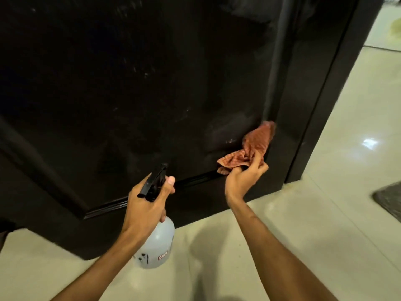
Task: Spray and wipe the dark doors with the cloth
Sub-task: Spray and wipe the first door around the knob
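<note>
The right hand (243,177) has its grip curled tight around a bunched part of the orange cloth (251,148), so most of the fabric fans up and away from the fingers and lies against the lower right corner of the dark door (130,83), just beside its vertical edge; held this way, the loose end seems meant to do the wiping while the fist steers it. The left hand (147,205) grips the neck of the spray bottle (156,244), fingers wrapped under the black trigger head, nozzle aimed at the panel, apparently ready for another squirt. The bottle hangs above the pale tiled floor (303,213). Faint streaks and specks show higher on the door, so much seems left to wipe.
</note>
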`<state>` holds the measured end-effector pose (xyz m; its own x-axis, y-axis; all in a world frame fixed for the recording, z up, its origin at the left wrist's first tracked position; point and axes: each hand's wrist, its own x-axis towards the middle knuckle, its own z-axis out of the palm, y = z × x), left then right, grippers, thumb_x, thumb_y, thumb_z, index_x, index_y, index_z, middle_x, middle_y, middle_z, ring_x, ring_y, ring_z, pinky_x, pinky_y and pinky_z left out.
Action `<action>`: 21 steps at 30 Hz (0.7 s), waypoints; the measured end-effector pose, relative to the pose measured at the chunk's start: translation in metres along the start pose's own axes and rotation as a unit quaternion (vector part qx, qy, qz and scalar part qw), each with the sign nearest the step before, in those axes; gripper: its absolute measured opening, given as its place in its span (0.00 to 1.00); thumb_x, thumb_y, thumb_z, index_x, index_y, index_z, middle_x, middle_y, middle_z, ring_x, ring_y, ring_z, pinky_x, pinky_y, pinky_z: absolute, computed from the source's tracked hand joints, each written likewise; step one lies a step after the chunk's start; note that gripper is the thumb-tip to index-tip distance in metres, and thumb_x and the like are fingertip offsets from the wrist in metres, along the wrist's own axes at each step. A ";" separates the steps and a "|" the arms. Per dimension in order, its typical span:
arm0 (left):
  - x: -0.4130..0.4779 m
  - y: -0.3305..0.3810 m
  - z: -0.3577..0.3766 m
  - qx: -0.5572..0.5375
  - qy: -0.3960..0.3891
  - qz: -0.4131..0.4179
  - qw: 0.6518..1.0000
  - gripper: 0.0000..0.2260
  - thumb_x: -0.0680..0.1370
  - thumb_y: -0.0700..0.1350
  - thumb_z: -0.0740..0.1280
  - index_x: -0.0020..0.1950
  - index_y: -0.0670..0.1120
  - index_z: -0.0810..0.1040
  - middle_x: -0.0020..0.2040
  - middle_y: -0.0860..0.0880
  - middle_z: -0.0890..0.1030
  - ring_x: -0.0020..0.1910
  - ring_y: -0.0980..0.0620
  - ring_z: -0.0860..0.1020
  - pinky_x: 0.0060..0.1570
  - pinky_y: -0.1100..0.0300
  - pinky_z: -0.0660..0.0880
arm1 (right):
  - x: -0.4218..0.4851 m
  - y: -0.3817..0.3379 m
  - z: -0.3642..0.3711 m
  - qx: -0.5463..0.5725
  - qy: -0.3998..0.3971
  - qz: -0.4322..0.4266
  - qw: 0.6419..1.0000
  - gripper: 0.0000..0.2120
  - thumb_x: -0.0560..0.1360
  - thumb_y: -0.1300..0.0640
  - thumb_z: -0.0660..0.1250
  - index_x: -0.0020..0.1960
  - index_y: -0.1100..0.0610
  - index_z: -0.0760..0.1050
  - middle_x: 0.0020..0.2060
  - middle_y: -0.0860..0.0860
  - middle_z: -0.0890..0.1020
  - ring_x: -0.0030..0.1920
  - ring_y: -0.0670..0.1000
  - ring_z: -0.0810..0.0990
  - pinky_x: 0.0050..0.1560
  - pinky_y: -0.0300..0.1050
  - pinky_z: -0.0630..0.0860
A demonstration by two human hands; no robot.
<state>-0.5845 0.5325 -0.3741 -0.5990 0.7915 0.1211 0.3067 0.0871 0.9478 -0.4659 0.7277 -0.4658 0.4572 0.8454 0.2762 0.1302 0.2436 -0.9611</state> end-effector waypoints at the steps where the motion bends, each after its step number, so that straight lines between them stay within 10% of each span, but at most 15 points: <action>1: 0.002 0.003 0.006 0.003 -0.005 0.003 1.000 0.12 0.79 0.54 0.70 0.46 0.45 0.82 0.36 0.34 0.79 0.23 0.49 0.70 0.27 0.58 0.73 | -0.003 -0.004 0.001 -0.007 -0.018 0.005 1.000 0.29 0.68 0.75 0.59 0.67 0.60 0.73 0.62 0.59 0.69 0.61 0.63 0.75 0.66 0.47 0.72; 5: 0.014 0.025 0.038 -0.003 -0.033 -0.002 0.999 0.14 0.78 0.54 0.70 0.48 0.43 0.81 0.28 0.40 0.75 0.22 0.50 0.70 0.27 0.57 0.72 | -0.023 0.003 -0.008 -0.074 -0.253 -0.258 0.930 0.30 0.66 0.70 0.60 0.67 0.58 0.71 0.67 0.59 0.71 0.61 0.62 0.77 0.61 0.56 0.77; 10: 0.025 0.050 0.080 0.016 -0.081 0.028 0.996 0.15 0.80 0.52 0.69 0.44 0.40 0.79 0.29 0.49 0.78 0.22 0.52 0.71 0.25 0.59 0.72 | 0.048 0.007 -0.038 -0.025 -0.035 0.041 0.998 0.23 0.72 0.69 0.66 0.64 0.52 0.78 0.55 0.48 0.84 0.56 0.51 0.83 0.62 0.47 0.76; 16: 0.036 0.055 0.090 0.005 -0.066 0.052 0.996 0.11 0.79 0.54 0.70 0.47 0.47 0.81 0.37 0.43 0.83 0.24 0.52 0.73 0.26 0.61 0.74 | 0.023 -0.008 -0.024 0.011 -0.240 -0.240 0.941 0.23 0.69 0.74 0.68 0.62 0.60 0.81 0.57 0.53 0.80 0.56 0.51 0.80 0.60 0.41 0.78; 21: 0.036 0.057 0.070 0.023 -0.072 0.049 0.996 0.14 0.79 0.54 0.69 0.45 0.44 0.81 0.24 0.50 0.74 0.22 0.53 0.72 0.27 0.63 0.74 | 0.019 -0.010 -0.016 0.036 -0.004 0.048 0.998 0.21 0.71 0.73 0.64 0.60 0.59 0.80 0.55 0.48 0.76 0.56 0.46 0.77 0.65 0.52 0.76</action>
<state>-0.5365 0.6084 -0.3361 -0.4528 0.8762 0.1652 0.3944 0.0307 0.9184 -0.4443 0.7340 -0.4511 0.4572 0.8702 0.1838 0.0234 0.1947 -0.9806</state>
